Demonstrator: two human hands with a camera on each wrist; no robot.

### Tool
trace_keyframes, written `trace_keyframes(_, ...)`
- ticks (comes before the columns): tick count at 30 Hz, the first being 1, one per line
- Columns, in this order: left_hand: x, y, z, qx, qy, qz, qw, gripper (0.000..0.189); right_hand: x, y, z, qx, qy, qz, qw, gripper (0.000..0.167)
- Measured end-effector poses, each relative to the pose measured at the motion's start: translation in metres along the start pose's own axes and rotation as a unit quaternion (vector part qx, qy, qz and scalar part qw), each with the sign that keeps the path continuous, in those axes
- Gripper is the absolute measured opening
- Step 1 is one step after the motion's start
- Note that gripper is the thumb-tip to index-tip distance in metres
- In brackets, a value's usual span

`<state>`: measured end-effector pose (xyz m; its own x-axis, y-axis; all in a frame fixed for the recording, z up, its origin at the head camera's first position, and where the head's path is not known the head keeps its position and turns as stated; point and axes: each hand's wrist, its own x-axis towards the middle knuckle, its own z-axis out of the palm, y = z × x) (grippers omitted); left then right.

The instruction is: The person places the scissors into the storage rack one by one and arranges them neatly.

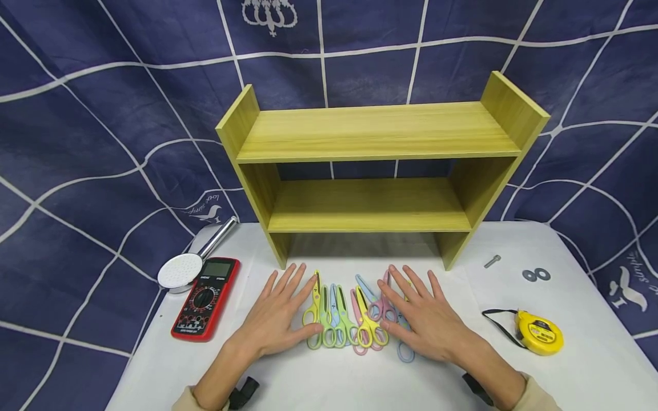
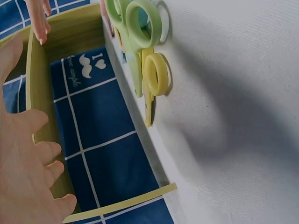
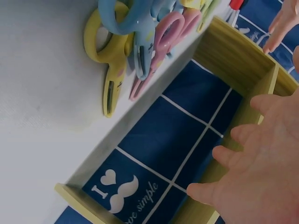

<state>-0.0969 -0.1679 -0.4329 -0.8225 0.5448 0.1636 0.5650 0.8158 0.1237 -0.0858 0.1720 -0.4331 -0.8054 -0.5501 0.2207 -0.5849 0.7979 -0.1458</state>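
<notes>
Craft scissors [image 1: 367, 321], a row in yellow, green, blue and pink: on the white tablecloth [image 1: 329, 385], between the hands and in front of the shelf. Long axes run mostly away from the person, blades toward the shelf, finger loops toward the person; several pairs overlap.

Left hand [image 1: 280, 317]: fingers spread, nothing held; just left of the row, nearest the yellow pair [image 1: 316, 295] at that end, thumb toward its loops.

Right hand [image 1: 429, 319]: fingers spread, nothing held; over the row's right end in the head view, nearest the end pairs there.

Views compared: the head view gives only the backs of the hands; the wrist views give bare palms, each apart from the scissors. The right wrist view also shows a yellow pair [image 3: 112, 88] beside a blue pair [image 3: 142, 53], both largely covered by the right hand from above.

Two-tier wooden shelf [image 1: 380, 134]: behind the row, upright.

Left side: red digital multimeter [image 1: 205, 299]; shower head [image 1: 181, 270] at its far corner.

Right side: bolt [image 1: 492, 261]; two flat washers [image 1: 536, 275]; yellow tape measure [image 1: 540, 333] with black strap.

Backdrop: navy cloth [image 1: 51, 142], white lines.
</notes>
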Motion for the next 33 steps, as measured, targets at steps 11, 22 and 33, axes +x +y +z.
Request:
trace_keyframes(11, 0.015, -0.027, -0.005, -0.204, 0.278, -0.086, 0.9347, 0.053, 0.002, 0.002, 0.009, 0.157, 0.059, 0.018, 0.9857, 0.06)
trace_keyframes(22, 0.06, -0.066, -0.019, -0.451, 0.292, -0.195, 0.8205, 0.065, 0.019, -0.003, 0.035, 0.177, -0.061, 0.102, 0.977, 0.056)
trace_keyframes(33, 0.068, -0.061, -0.035, -0.494, 0.288, -0.213, 0.792, 0.047, 0.022, 0.0, 0.04, 0.177, -0.103, 0.085, 0.975, 0.043)
